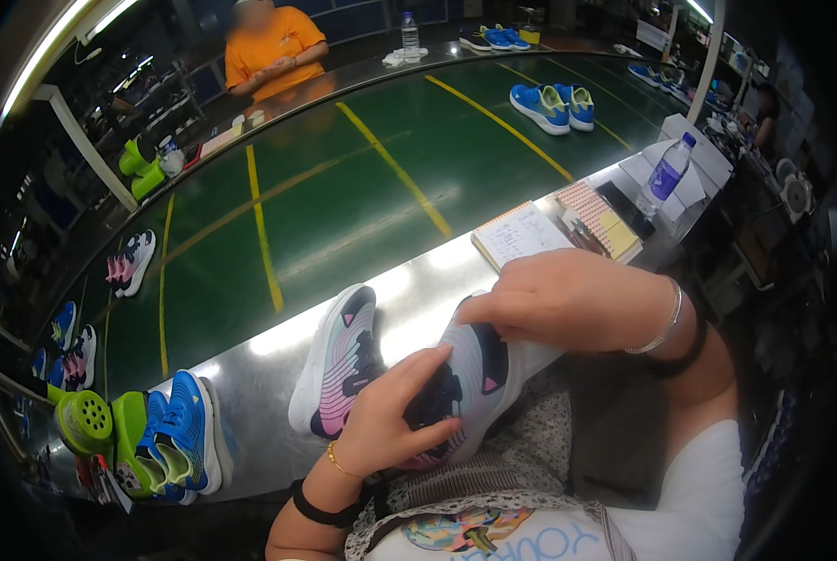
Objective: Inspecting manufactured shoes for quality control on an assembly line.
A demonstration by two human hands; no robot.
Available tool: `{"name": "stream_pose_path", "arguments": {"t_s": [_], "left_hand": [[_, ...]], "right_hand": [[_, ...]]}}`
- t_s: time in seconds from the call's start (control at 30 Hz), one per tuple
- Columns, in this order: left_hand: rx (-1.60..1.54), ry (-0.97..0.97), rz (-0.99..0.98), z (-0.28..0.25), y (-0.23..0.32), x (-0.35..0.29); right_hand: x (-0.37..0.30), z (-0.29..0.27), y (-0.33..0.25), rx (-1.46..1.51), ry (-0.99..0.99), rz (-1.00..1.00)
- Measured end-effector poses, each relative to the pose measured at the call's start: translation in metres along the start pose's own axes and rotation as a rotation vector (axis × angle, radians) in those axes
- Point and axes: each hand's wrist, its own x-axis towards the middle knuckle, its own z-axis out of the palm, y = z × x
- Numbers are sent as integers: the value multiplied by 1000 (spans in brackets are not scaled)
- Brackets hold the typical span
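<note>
One pale striped shoe (472, 369), held at the near edge of the metal bench (259, 402); probably light, soft above, stiffer at the sole; best held around the sides. Left hand (390, 411): half-open, thumb spread, gripping it. Right hand (559, 299): fingers curled at the toe; whether pinching, unclear.

Blue lettering (536, 544) on shirt (666, 533), handwriting (512, 235) on notebook (542, 245)

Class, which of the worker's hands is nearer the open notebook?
Right: the right hand is just below the open notebook in view; the left hand is farther off, lower and leftward.
</note>
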Motion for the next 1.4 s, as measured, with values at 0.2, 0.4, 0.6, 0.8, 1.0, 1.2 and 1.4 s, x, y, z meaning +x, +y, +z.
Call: {"name": "stream_pose_path", "arguments": {"t_s": [0.2, 0.4, 0.6, 0.8, 1.0, 1.2, 1.4], "left_hand": [[43, 49, 26, -2, -4, -6], [-10, 117, -120, -1, -3, -7], [-739, 204, -424, 4, -28, -28], [852, 266, -214, -25, -57, -69], [-129, 496, -553, -73, -101, -89], [633, 458, -339, -82, -66, -89], [673, -22, -242, -63, -31, -79]], "right_hand": [[-10, 35, 17, 714, 218, 402], [-23, 118, 9, 1259, 288, 443], [-33, 204, -15, 1537, 204, 571], [-18, 215, -8, 1798, 561, 515], [43, 224, -12, 918, 427, 783], [62, 209, -22, 721, 229, 800], [63, 172, 45, 162, 313, 598]]}}
